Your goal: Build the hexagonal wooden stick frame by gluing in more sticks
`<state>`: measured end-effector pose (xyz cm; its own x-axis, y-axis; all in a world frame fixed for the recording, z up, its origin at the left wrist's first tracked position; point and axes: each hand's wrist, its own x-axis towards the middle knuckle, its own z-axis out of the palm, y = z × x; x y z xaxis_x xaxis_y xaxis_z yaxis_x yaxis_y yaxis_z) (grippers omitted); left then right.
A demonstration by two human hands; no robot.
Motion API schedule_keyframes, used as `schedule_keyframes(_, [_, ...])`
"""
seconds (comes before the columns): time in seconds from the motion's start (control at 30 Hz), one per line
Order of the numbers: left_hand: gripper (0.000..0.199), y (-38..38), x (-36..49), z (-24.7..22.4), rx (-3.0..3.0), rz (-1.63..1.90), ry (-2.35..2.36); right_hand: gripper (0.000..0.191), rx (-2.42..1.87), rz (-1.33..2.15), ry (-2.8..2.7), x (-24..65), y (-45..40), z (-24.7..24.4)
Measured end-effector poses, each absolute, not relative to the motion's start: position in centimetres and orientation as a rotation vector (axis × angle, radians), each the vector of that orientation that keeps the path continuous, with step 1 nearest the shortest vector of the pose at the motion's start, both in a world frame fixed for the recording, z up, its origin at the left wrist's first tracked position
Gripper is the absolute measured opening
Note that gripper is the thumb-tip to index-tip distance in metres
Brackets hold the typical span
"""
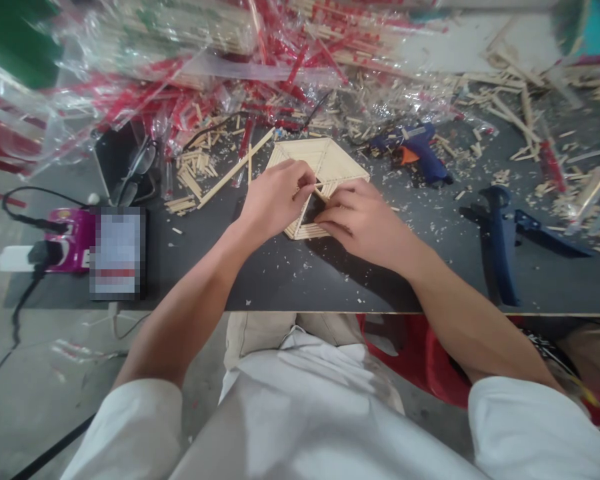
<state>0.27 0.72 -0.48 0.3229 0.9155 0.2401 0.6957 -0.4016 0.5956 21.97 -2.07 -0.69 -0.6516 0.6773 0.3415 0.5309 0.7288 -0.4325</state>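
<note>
A flat, many-sided panel made of thin wooden sticks (343, 160) lies on the dark table, with a dark gap in its near part. Over that gap, a short wooden stick (322, 194) spans the space between my hands. My left hand (280, 197) is closed, its thumb and fingertips pinching the stick's left end above the panel. At the other end, the curled fingers of my right hand (365, 217) grip the stick, some fingertips low beside the panel's near edge. Both hands partly hide the panel.
A blue glue gun (425, 153) and blue cutters (503, 240) lie to the right. On the left are a phone (117, 253), a purple power adapter (70, 240) and glasses (139, 167). Cut stick pieces (195, 173) and plastic wrapping (205, 80) cover the back.
</note>
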Motion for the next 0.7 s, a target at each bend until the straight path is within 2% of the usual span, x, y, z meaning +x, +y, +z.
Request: schedule_keyframes(0.7, [0.011, 0.64, 0.13, -0.10, 2.198, 0.718, 1.377, 0.027, -0.914, 0.492, -2.422, 21.86, -2.07, -0.65])
